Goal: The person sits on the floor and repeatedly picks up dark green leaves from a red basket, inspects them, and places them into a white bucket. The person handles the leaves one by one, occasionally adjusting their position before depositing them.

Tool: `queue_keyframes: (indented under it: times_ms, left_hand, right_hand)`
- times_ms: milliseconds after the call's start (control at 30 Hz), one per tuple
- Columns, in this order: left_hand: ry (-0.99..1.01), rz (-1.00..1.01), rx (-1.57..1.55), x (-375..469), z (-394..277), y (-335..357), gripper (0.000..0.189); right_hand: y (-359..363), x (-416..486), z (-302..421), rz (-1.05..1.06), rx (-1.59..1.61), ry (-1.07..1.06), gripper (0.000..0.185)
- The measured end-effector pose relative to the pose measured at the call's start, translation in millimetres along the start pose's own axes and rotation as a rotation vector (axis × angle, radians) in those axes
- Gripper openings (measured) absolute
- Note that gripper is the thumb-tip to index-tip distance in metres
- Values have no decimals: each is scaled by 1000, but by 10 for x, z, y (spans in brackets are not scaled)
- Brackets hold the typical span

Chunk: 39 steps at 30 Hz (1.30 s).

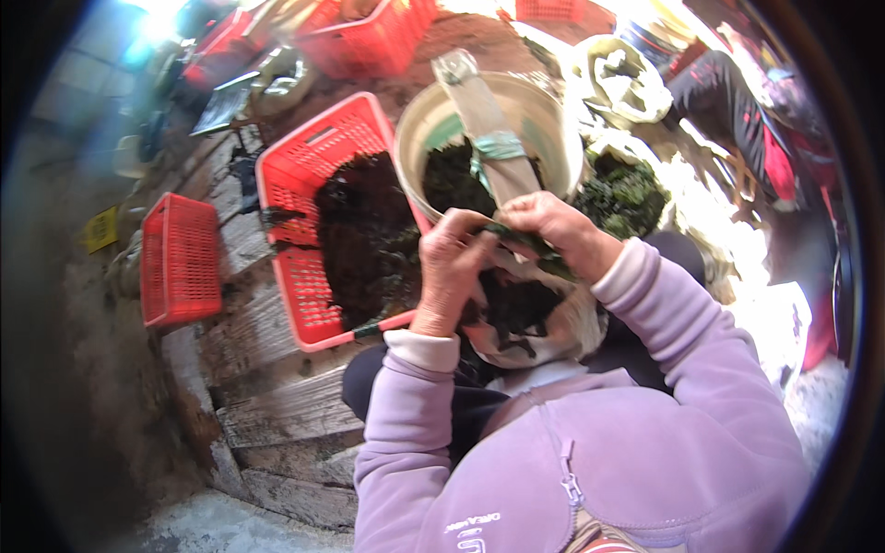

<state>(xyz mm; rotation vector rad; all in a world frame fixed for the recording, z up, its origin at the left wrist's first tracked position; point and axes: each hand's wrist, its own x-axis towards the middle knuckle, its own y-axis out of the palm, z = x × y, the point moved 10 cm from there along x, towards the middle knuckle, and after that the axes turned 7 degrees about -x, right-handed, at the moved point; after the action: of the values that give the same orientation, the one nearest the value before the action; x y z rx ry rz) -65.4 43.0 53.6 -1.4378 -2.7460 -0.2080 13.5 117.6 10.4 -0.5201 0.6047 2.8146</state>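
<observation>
Both my hands hold a strip of dark green leafy material [529, 242], perhaps seaweed, above the near rim of a round cream tub [409, 148]. My left hand [453, 259] grips its left end; my right hand [556, 228] pinches it farther right. Across the tub lies a flat board [494, 124] with a pale green tie around it; dark green matter is inside. Below my hands an open whitish sack [574, 328] holds dark pieces. To the left, a large red plastic basket [290, 173] contains a dark, wet-looking mass.
A smaller red basket [181, 259] stands far left on wooden planks [297, 415]. At right, an open sack holds green leafy material [622, 197]. Another red crate [366, 41] stands beyond the tub. A person's dark-clad leg [722, 97] is at the upper right, near a round whitish container [622, 79].
</observation>
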Motion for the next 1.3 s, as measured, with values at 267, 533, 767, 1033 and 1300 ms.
queue_keyframes:
  times_ms: [267,533,767,1033,1300]
  left_hand:
    - [-334,-55,-533,76,358,-66,30]
    - [-172,-126,-655,114,122,-105,13]
    - [210,-109,309,45,-294,-147,13]
    - [365,-52,382,44,-352,-15,6]
    - [-222,-298,-407,109,352,-458,8]
  right_hand:
    - [50,-61,289,-120,-172,-165,19]
    - [216,13,79,180,422,-26,20]
    - [-26,54,81,-58,251,-24,20]
    - [16,9,87,-126,61,-27,14]
    - [-333,-45,365,-221,-208,-19,15]
